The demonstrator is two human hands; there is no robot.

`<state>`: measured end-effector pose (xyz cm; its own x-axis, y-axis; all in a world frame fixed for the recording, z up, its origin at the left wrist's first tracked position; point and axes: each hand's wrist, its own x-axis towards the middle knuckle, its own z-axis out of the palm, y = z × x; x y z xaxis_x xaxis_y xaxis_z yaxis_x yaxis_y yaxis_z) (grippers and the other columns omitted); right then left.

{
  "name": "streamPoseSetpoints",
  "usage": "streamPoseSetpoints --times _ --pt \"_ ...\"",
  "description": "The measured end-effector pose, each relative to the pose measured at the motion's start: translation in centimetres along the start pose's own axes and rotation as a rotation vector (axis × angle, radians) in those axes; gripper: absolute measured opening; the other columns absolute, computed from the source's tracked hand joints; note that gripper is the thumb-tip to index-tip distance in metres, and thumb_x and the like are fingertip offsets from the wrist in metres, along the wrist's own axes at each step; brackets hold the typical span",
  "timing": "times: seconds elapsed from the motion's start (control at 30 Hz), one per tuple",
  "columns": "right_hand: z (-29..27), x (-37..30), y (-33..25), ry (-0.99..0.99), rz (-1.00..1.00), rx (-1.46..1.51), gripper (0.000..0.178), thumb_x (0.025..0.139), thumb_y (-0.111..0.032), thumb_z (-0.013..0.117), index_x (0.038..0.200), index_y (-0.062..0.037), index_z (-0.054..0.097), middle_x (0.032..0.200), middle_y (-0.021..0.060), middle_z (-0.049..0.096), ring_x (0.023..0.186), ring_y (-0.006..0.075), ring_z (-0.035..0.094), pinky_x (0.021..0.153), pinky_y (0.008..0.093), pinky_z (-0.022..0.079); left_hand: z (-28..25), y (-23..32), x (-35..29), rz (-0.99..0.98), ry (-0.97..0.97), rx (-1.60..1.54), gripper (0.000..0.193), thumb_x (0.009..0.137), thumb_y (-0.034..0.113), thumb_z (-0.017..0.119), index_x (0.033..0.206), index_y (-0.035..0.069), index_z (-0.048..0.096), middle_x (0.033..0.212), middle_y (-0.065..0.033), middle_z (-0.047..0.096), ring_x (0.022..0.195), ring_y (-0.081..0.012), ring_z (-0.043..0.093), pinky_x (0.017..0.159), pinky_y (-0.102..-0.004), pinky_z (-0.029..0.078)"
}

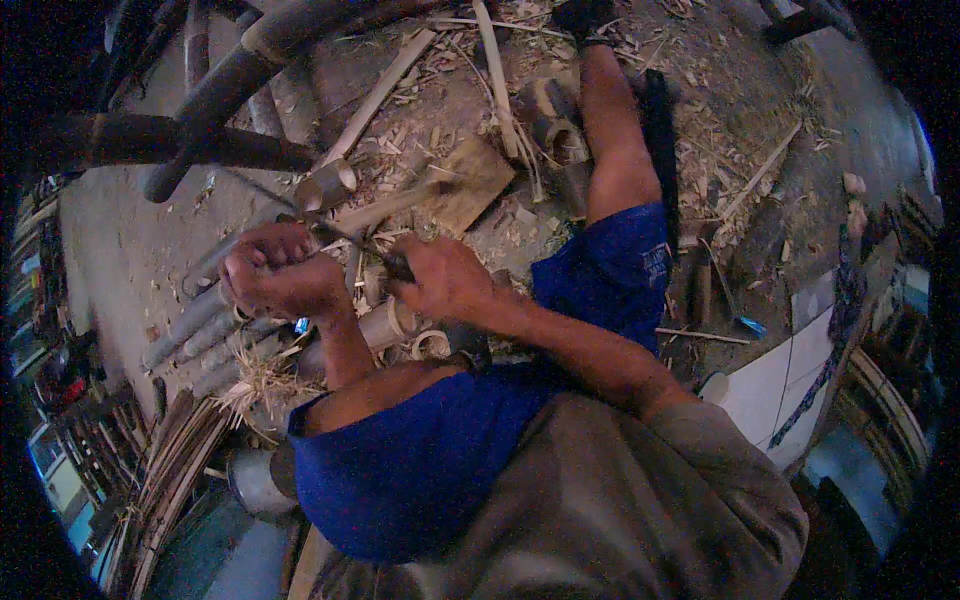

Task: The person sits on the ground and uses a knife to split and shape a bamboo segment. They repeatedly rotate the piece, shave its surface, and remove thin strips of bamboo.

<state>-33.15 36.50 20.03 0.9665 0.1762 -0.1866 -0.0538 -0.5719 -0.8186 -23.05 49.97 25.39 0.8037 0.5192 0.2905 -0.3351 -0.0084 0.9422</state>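
My right hand [440, 278] is wrapped round the dark handle of what looks like a knife [366, 246]. Its narrow dark blade slants up and left toward my other hand. Just left of it, my left hand [282, 268] is closed with the fingers curled up beside the blade's far end. What lies inside that fist is too dim to make out. Beyond the hands, a flat wooden board [478, 185] lies on the floor among shavings. A short cut bamboo tube [326, 186] sits above my left hand.
Thick bamboo poles [225, 95] cross at the upper left. Bamboo lengths [205, 325] and a clump of shavings [268, 378] lie by my left knee. Another bamboo tube [562, 140] rests near my outstretched leg. Long strips [170, 480] are bundled at lower left; white tiles [770, 385] lie right.
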Motion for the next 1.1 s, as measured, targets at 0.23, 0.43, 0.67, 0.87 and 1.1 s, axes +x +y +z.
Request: streamPoseSetpoints --times 0.23,0.43,0.67,0.87,1.1 --pt "0.6 -0.4 2.9 -0.030 0.098 -0.126 0.043 0.081 -0.028 0.068 0.111 0.0012 0.056 0.087 0.0242 0.066 0.082 0.0472 0.064 0.073 0.0547 0.051 -1.0 -1.4 0.5 -0.170 0.329 -0.220 0.030 0.088 0.031 0.043 0.067 0.009 0.040 0.053 -0.0044 0.040 0.044 -0.0128 0.033 0.039 -0.0275 0.028" --pt "2.8 -0.4 9.4 0.056 0.163 -0.149 0.052 0.086 -0.039 0.066 0.117 0.0016 0.057 0.093 0.0240 0.066 0.087 0.0427 0.065 0.074 0.0534 0.055 1.3 1.4 -0.8 -0.061 0.129 -0.166 0.029 0.085 0.030 0.047 0.067 0.009 0.041 0.054 -0.0035 0.037 0.045 -0.0123 0.032 0.040 -0.0272 0.029" --pt "6.1 -0.3 15.3 0.142 0.218 -0.197 0.054 0.083 -0.044 0.069 0.106 0.0040 0.061 0.083 0.0296 0.065 0.084 0.0466 0.065 0.076 0.0525 0.053 -1.6 -0.6 -0.8 0.091 0.009 0.111 0.030 0.090 0.031 0.044 0.071 0.008 0.042 0.058 -0.0040 0.041 0.048 -0.0135 0.038 0.044 -0.0286 0.036" --pt "4.4 0.3 15.3 0.079 0.318 -0.215 0.051 0.084 -0.044 0.068 0.107 0.0010 0.061 0.099 0.0299 0.064 0.098 0.0462 0.063 0.083 0.0545 0.051 0.6 0.3 1.3 0.021 0.067 -0.126 0.029 0.094 0.032 0.044 0.078 0.008 0.043 0.066 -0.0055 0.048 0.053 -0.0163 0.045 0.051 -0.0317 0.043" --pt "3.5 -1.5 18.8 0.040 0.383 -0.241 0.052 0.084 -0.042 0.067 0.107 0.0048 0.060 0.102 0.0320 0.064 0.098 0.0484 0.062 0.082 0.0551 0.050 0.5 -1.0 1.4 0.030 0.075 -0.365 0.025 0.092 0.024 0.064 0.089 0.010 0.043 0.066 -0.0051 0.051 0.052 -0.0162 0.049 0.048 -0.0343 0.047"
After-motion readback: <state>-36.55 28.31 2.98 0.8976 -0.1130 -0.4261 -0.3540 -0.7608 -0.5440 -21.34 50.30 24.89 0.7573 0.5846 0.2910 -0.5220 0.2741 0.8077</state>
